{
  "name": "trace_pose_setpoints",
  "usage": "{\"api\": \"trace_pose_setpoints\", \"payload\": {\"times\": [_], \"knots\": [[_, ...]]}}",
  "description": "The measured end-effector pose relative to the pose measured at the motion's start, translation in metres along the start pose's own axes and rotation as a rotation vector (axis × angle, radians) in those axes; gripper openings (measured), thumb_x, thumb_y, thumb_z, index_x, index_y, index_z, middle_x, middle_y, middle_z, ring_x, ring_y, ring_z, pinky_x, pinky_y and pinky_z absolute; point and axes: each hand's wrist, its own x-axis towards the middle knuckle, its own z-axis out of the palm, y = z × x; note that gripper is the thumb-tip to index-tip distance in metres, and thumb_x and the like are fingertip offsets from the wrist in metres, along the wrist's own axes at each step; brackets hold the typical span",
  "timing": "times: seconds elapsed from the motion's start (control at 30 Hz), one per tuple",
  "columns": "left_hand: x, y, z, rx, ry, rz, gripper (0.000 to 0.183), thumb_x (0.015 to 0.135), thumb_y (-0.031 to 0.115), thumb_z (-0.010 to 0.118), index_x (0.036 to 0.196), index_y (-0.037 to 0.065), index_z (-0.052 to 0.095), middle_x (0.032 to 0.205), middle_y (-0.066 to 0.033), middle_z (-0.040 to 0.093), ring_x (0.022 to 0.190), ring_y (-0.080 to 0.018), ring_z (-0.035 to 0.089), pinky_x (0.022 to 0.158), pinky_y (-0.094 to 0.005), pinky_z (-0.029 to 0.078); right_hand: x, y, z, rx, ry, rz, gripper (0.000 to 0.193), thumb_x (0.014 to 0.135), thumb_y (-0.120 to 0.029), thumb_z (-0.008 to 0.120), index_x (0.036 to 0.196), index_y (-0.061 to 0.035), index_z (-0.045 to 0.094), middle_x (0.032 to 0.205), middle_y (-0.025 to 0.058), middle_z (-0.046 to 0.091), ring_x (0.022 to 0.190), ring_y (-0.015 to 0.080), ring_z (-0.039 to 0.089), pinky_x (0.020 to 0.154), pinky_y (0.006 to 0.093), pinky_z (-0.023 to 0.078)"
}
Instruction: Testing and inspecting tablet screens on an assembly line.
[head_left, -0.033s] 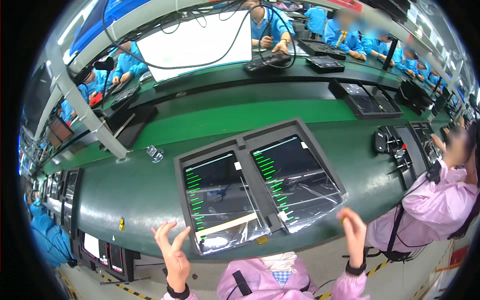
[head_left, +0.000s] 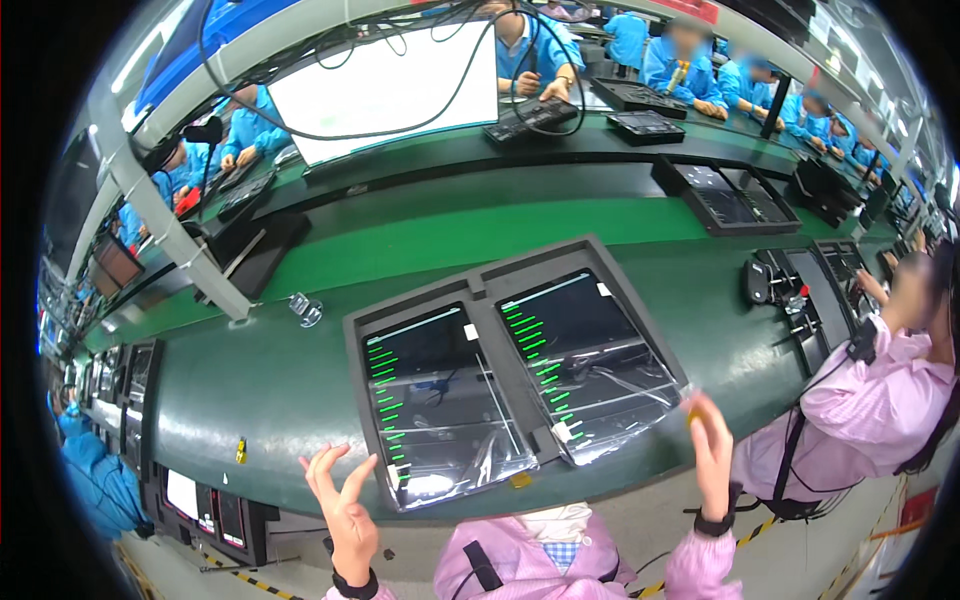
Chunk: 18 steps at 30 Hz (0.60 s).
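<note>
A grey foam tray [head_left: 478, 285] with two recesses lies before me on the green bench. Two dark display panels, the left one [head_left: 425, 375] and the right one [head_left: 580, 335], sit in it. Each shows short green lines along its left side and has loose clear film over its lower part. My left hand [head_left: 345, 505] hovers empty beside the tray's lower left corner, fingers spread. At the right panel's lower right corner, my right hand [head_left: 712, 455] pinches what looks like a small yellow tab [head_left: 693, 411] by the film's edge. Another yellow tab [head_left: 521, 481] shows below the left panel.
A clear plastic piece [head_left: 306, 310] and a small yellow item [head_left: 241, 451] lie on the bench to the left. Farther off stand another tray [head_left: 735, 195] and a white-lit screen [head_left: 385, 95]. A co-worker in pink [head_left: 865, 395] sits at the right, near a black fixture [head_left: 800, 300].
A pale yellowish band across the left panel's lower part has vanished. My right hand is slightly higher, closer to the film's corner. The whole view has shifted a little.
</note>
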Motion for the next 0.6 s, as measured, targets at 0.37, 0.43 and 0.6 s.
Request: {"api": "trace_pose_setpoints", "payload": {"times": [0.37, 0.43, 0.6], "knots": [[-0.013, 0.029, 0.018, -0.062, 0.016, 0.105, 0.081, 0.093, 0.058, 0.005, 0.097, 0.009, 0.069, 0.117, -0.0146, 0.051, 0.121, -0.0342, 0.038, 0.109, -0.0544, 0.012, 0.028, 0.041, 0.008, 0.136, -0.078, 0.206, 0.048, 0.099, -0.037, 0.037, 0.128, -0.0007, 0.049, 0.121, 0.0113, 0.055, 0.116, 0.0185, 0.048, 0.1, 0.0309, 0.034], [-0.013, 0.04, 0.025, -0.087, 0.001, 0.127, 0.08, 0.093, 0.058, 0.006, 0.095, 0.009, 0.069, 0.115, -0.0144, 0.052, 0.12, -0.0337, 0.039, 0.109, -0.0547, 0.013, 0.007, 0.026, 0.019, 0.309, -0.047, 0.255, 0.049, 0.097, -0.044, 0.04, 0.126, -0.0055, 0.052, 0.115, 0.0057, 0.058, 0.108, 0.0141, 0.051, 0.09, 0.028, 0.04], [-0.013, 0.077, 0.059, -0.239, -0.128, 0.393, 0.076, 0.092, 0.059, 0.009, 0.093, 0.015, 0.072, 0.109, -0.0116, 0.054, 0.112, -0.0305, 0.043, 0.107, -0.0546, 0.02, -0.04, 0.024, 0.015, 0.366, 0.255, 0.147, 0.018, 0.094, -0.009, 0.05, 0.103, 0.0035, 0.06, 0.082, 0.0066, 0.062, 0.075, 0.0112, 0.058, 0.071, 0.025, 0.047]]}}
